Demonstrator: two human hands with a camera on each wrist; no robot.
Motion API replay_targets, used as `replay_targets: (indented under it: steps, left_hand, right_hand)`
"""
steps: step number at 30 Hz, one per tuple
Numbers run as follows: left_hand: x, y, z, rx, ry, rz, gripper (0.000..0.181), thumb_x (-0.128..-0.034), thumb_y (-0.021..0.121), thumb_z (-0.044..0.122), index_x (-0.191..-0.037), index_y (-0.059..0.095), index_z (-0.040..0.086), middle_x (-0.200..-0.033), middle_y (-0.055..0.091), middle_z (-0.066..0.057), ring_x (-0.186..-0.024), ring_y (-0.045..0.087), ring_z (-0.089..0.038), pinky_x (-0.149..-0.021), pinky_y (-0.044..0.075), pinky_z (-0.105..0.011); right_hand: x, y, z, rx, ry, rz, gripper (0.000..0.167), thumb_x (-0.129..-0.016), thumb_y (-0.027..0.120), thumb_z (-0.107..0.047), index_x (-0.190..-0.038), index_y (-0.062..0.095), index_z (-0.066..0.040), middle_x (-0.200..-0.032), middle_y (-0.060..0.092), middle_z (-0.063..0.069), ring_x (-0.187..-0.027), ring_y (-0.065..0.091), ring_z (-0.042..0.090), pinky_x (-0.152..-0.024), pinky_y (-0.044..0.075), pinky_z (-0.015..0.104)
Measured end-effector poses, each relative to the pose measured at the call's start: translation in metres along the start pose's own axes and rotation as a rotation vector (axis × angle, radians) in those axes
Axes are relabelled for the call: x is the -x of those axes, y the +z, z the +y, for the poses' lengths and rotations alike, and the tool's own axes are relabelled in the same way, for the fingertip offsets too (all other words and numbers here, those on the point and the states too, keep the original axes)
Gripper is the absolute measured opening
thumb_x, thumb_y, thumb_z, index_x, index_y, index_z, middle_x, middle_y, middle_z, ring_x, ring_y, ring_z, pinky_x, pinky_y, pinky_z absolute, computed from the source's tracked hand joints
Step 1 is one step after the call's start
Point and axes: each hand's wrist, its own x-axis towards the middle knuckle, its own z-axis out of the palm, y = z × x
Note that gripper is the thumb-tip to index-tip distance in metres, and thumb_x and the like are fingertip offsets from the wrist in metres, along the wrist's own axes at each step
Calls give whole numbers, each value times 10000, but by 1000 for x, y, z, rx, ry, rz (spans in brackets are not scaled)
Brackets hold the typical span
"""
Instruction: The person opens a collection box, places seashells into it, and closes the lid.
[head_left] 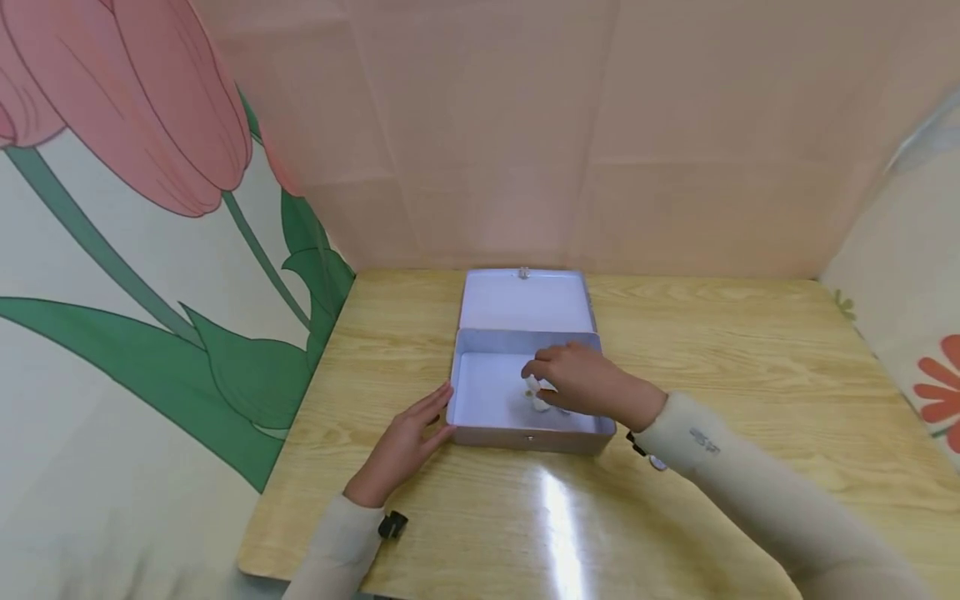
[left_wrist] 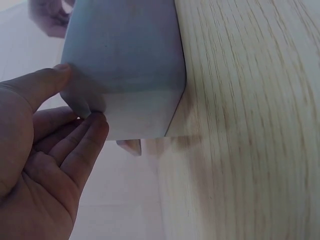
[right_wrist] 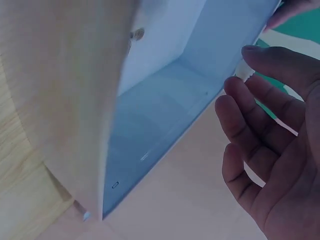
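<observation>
A shallow metal box (head_left: 491,392) with a pale inside stands on the table, its lid (head_left: 525,300) folded back. My right hand (head_left: 573,379) is over the right half of the box. Between thumb and index finger it pinches a small white object (right_wrist: 244,71) with a ridged edge; its kind is mostly hidden by the fingers. My left hand (head_left: 405,442) touches the box at its front left corner, fingers against the side wall and thumb near the front. In the right wrist view a small brownish round piece (right_wrist: 137,34) shows inside the box.
The wooden table (head_left: 735,350) runs back to a plain pinkish backdrop (head_left: 480,167). A clasp (head_left: 524,272) sits on the lid's far edge. Beside my right wrist lies a small round object (head_left: 657,463), partly covered by the sleeve.
</observation>
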Motion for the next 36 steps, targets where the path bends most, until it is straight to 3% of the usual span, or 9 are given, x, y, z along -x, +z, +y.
replay_targets:
  steps: [11, 18, 23, 30, 36]
  left_hand:
    - [0, -2, 1, 1, -5, -10, 604, -935, 671, 241, -1470, 431, 93, -1536, 363, -25, -1355, 400, -174, -1006, 463, -282]
    - [0, -2, 1, 5, 8, -1, 605, -938, 666, 245, -1468, 428, 73, -1532, 367, -50, -1346, 412, -190, -1024, 450, -311]
    - [0, -1, 1, -5, 10, -1, 602, -941, 661, 257, -1466, 431, 73, -1530, 372, -50, -1348, 410, -190, -1047, 429, -326]
    - [1, 0, 1, -7, -5, -3, 604, -938, 670, 244, -1466, 432, 74, -1530, 375, -50, -1341, 419, -194, -1032, 444, -319]
    - [0, -1, 1, -11, -6, 1, 605, -938, 670, 242, -1466, 429, 70, -1529, 373, -44, -1341, 419, -193, -1016, 456, -296]
  right_hand:
    - [-1, 8, -1, -40, -3, -25, 278, -803, 810, -176, -1058, 713, -124, -932, 684, 16, -789, 635, 160, -673, 528, 381]
    - [-1, 12, 1, -44, 25, -75, 292, -821, 800, -218, -1086, 709, -136, -977, 690, 10, -821, 636, 153, -702, 519, 385]
    - [0, 13, 1, -58, 25, -80, 281, -821, 798, -220, -1072, 712, -130, -944, 685, 9, -777, 631, 128, -685, 515, 375]
    - [1, 12, -1, -52, 30, -92, 257, -844, 777, -233, -1077, 709, -148, -978, 690, 18, -837, 647, 165, -730, 524, 416]
    - [10, 10, 5, -77, 19, -40, 228, -844, 777, -203, -1050, 709, -134, -947, 681, 0, -813, 649, 148, -727, 540, 390]
